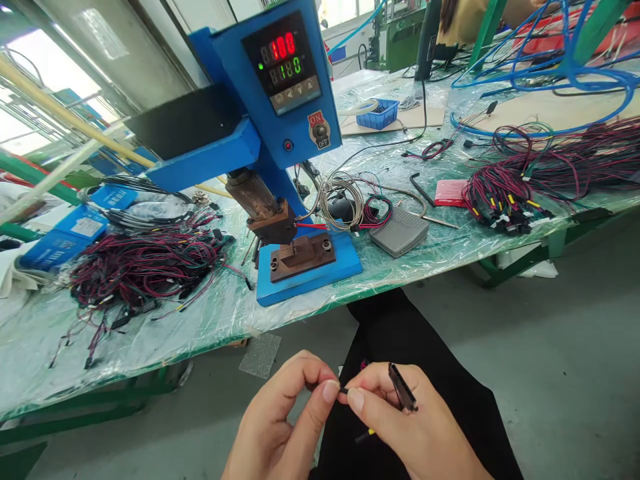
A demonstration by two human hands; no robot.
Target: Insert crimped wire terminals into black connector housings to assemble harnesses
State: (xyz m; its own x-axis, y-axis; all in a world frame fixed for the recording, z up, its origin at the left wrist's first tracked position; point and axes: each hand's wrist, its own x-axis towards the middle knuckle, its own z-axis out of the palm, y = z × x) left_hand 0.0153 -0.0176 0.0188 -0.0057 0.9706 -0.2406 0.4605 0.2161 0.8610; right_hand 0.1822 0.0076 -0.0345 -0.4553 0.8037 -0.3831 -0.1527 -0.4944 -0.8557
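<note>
1. A small black piece point(344, 391) is pinched at the fingertips of the left hand point(285, 413) and the right hand point(415, 420), above the lap; its exact form is hidden by the fingers.
2. The piece is found at about 2 o'clock from the left hand and between 9 and 10 from the right; as it is touched by both, neither is nearer.
3. Its long axis seems to be aligned 10 to 4 o'clock, though little is exposed.
4. A black strip point(403, 387) is also held by the right hand, its long axis aligned 11 to 5.
5. At 11 o'clock, well apart from both hands, a press point(273, 150) is stood on the desk point(185, 337).
</note>
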